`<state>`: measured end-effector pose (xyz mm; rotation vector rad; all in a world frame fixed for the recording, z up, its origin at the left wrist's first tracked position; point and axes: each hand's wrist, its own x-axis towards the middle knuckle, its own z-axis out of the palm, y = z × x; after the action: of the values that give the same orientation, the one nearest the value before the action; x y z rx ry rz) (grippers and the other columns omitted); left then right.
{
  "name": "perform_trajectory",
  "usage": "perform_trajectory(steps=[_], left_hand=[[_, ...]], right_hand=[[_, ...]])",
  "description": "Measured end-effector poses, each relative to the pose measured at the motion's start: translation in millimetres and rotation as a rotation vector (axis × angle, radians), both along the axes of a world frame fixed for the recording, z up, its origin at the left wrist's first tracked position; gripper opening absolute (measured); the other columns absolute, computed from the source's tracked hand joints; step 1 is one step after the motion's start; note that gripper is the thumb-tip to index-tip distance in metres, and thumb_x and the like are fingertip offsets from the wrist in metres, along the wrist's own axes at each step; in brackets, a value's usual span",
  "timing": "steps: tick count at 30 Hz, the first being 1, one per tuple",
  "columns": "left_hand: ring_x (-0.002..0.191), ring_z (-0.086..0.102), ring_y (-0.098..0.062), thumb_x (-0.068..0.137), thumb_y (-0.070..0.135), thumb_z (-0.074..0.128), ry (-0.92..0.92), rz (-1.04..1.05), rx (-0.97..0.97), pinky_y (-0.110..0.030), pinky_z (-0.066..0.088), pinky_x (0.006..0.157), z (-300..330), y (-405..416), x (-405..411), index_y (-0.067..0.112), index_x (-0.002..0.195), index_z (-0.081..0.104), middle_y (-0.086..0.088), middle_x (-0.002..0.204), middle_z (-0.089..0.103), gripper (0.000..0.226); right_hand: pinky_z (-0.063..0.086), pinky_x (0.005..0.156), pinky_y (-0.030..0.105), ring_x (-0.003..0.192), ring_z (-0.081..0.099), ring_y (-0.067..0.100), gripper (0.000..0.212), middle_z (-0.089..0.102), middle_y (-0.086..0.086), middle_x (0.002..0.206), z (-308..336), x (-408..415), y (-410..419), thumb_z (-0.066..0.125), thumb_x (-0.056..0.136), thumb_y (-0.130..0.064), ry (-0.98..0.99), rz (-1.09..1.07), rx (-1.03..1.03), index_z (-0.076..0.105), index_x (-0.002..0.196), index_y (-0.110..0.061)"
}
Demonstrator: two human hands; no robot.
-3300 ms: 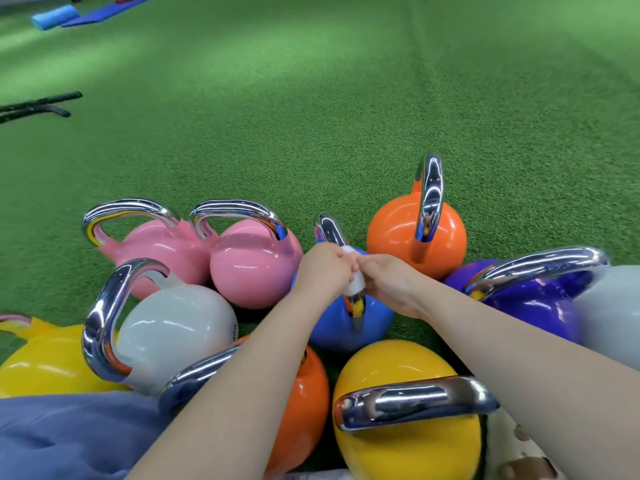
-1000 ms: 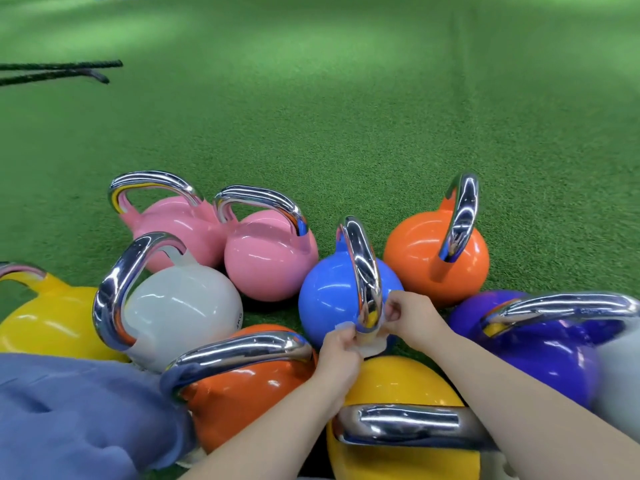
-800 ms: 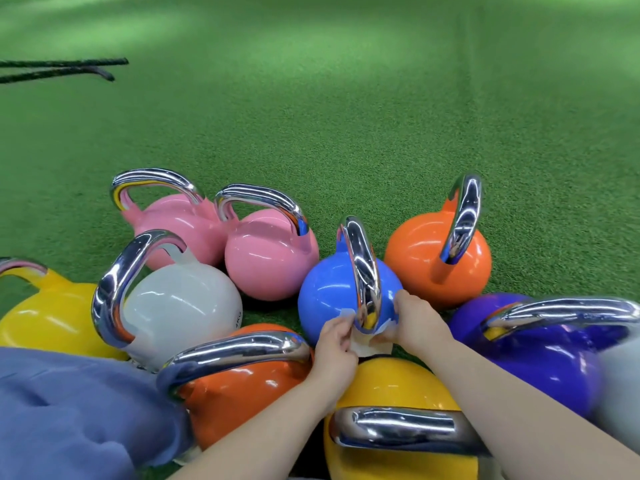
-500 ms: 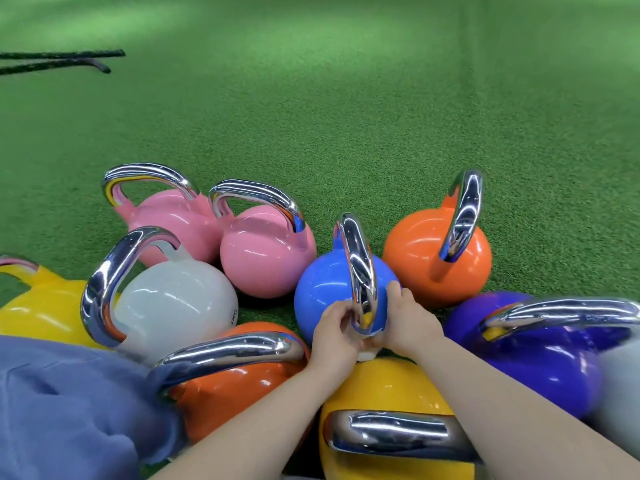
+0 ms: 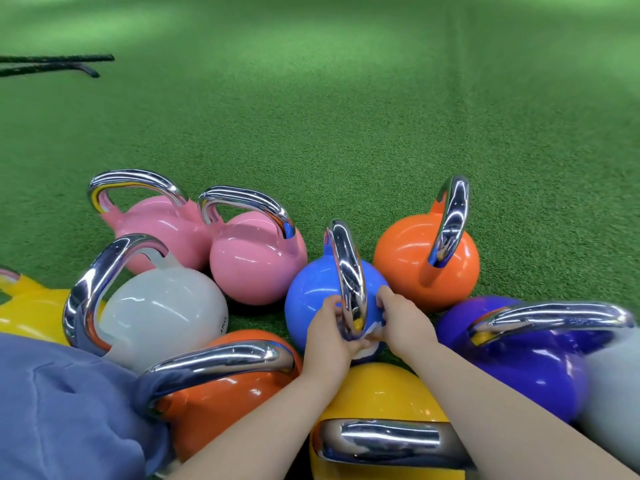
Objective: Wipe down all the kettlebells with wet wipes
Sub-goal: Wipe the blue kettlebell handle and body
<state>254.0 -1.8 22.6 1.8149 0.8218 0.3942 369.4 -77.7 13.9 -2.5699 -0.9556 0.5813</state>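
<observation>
Several coloured kettlebells with chrome handles stand packed together on green turf. The blue kettlebell (image 5: 313, 299) is in the middle, its handle edge-on to me. My left hand (image 5: 329, 336) and my right hand (image 5: 401, 320) press against its near side, one on each side of the handle base. Between them they pinch a white wet wipe (image 5: 369, 336), mostly hidden under the fingers. Around it stand two pink kettlebells (image 5: 249, 268), an orange kettlebell (image 5: 408, 258), a white kettlebell (image 5: 162, 313) and a purple kettlebell (image 5: 530, 362).
Closest to me are an orange kettlebell (image 5: 214, 403) and a yellow kettlebell (image 5: 377, 393); another yellow kettlebell (image 5: 31, 306) is at the left edge. My blue-clad knee (image 5: 62, 410) fills the lower left. Black ropes (image 5: 52, 64) lie on the turf (image 5: 346, 116) far left.
Both hands came down from the top of the blue kettlebell's handle to its base and body, bringing the wipe along. Over the last second they slid a little further up its near side.
</observation>
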Motion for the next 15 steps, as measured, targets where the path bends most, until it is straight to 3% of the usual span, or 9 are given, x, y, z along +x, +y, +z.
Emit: perform_trajectory(steps=[3,6,9,15], left_hand=[[0.064,0.053,0.006,0.064,0.015,0.084,-0.020,-0.057,0.020,-0.010,0.040,0.059,1,-3,-4,0.027,0.080,0.049,0.007,0.072,0.060,0.039],[0.074,0.056,0.009,0.077,0.002,0.067,0.002,-0.035,0.063,-0.005,0.039,0.065,-6,1,-8,0.024,0.096,0.056,0.009,0.085,0.064,0.031],[0.078,0.057,-0.001,0.075,-0.003,0.068,0.042,0.029,0.026,-0.002,0.040,0.066,-13,9,-8,0.011,0.115,0.054,0.001,0.095,0.064,0.045],[0.067,0.049,-0.014,0.061,0.004,0.083,0.089,0.158,-0.065,-0.016,0.038,0.057,-17,2,-7,0.017,0.098,0.042,0.002,0.071,0.049,0.056]], right_hand=[[0.043,0.064,0.038,0.072,0.048,0.026,0.026,0.051,0.002,0.078,-2,2,-2,0.062,0.076,-0.007,0.084,-0.034,0.078,0.040,0.080,-0.019],[0.039,0.062,0.031,0.067,0.043,0.018,0.033,0.047,-0.006,0.067,-1,2,-1,0.065,0.079,-0.007,0.193,-0.097,0.168,0.040,0.066,-0.024],[0.033,0.055,0.025,0.062,0.042,0.014,0.033,0.045,-0.006,0.064,1,1,3,0.067,0.081,-0.012,0.240,-0.156,0.212,0.042,0.063,-0.023],[0.041,0.063,0.028,0.074,0.054,0.024,0.025,0.057,0.002,0.077,6,-1,19,0.060,0.085,-0.023,0.237,-0.276,0.094,0.044,0.066,-0.022]])
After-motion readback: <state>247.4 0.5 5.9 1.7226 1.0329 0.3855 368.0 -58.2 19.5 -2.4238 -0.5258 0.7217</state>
